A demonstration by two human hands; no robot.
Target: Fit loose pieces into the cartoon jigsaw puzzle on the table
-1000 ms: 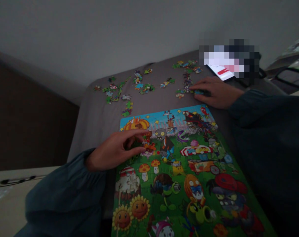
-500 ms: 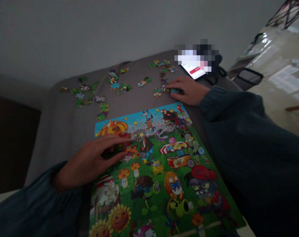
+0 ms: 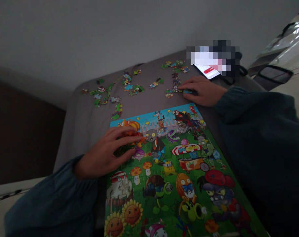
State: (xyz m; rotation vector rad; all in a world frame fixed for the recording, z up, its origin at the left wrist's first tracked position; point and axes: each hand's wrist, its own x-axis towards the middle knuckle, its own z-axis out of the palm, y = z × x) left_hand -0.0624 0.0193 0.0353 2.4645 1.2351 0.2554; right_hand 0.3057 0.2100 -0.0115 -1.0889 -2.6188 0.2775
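Note:
A bright cartoon jigsaw puzzle board (image 3: 161,184) with plants and zombies on it lies in front of me, with piece joints showing across its picture. My left hand (image 3: 107,151) reaches over its upper left part with fingers spread, the tips near the pumpkin and the grey zombie. I see nothing held in it; part of the picture is hidden below. Beyond the board's top edge, my right hand (image 3: 203,92) rests on the grey cloth, fingers extended and apart at some loose puzzle pieces (image 3: 174,82). A few pieces show between its thumb and forefinger, lying on the cloth.
More loose pieces (image 3: 102,93) are scattered at the far left of the grey-covered table (image 3: 75,112), with others (image 3: 133,87) around the middle. A lit phone (image 3: 208,70), partly pixelated, stands at the back right. Behind the table is a wall (image 3: 114,33).
The view has turned, so everything sits farther right in the picture. My left hand's fingers have spread and shifted up over the pumpkin, uncovering a purple plant. My right hand stays at the same pieces.

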